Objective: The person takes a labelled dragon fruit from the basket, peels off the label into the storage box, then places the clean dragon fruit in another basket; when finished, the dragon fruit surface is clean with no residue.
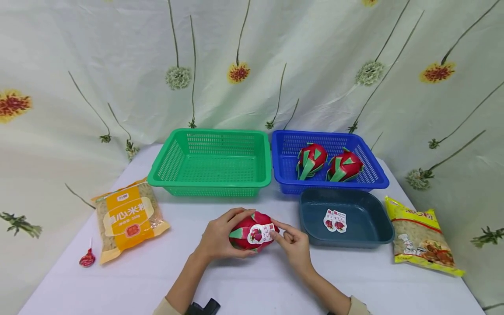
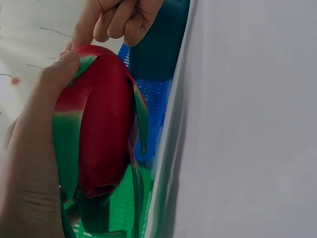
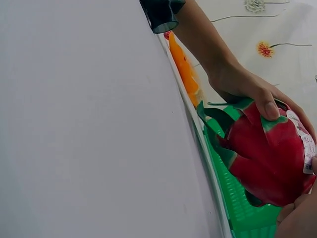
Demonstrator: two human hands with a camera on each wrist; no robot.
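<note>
My left hand (image 1: 222, 236) grips a red dragon fruit (image 2: 106, 124) with green leafy scales, lifted over the table in front of me. In the head view a white label (image 1: 260, 234) with a fruit picture lies across its upper side. The right hand (image 1: 294, 246) is at the fruit's right end, its thumb on the label's edge and its index finger along the far side. Its other fingers are curled in. From the right wrist, the label (image 3: 303, 141) shows partly at the fruit's edge, and the right hand is cut off by the frame.
A green basket (image 1: 210, 184) stands behind the hands. The blue basket (image 1: 334, 135) beside it holds two dragon fruits (image 1: 312, 158). In the dark teal tray (image 1: 364, 223) lie two labels (image 1: 335, 220). Noodle packets (image 1: 127, 216) (image 1: 421, 236) flank these, with a lollipop (image 1: 87, 258) far left.
</note>
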